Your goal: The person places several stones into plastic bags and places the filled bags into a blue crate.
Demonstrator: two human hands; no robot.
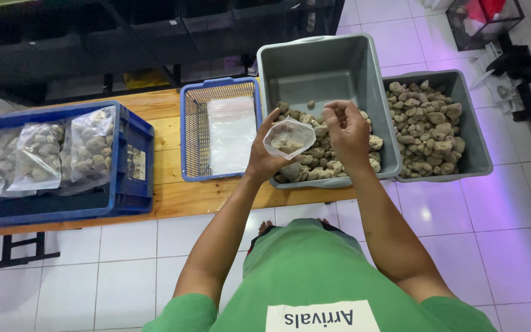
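A large grey plastic tub point(333, 67) on the long wooden bench point(167, 197) holds a heap of rough, pale porous stones point(321, 157). They look light for their bulk but gritty and crumbly, best pinched singly. Above the heap, the left hand point(265, 161) clasps a small clear plastic bag point(288, 139) by its open mouth; the film is limp and slippery, so it probably needs support from below. The right hand point(346, 130) has its fingers curled narrow over the bag; whether they hold a stone I cannot tell.

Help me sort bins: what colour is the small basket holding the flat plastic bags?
Blue, clearest in the head view: the small basket.
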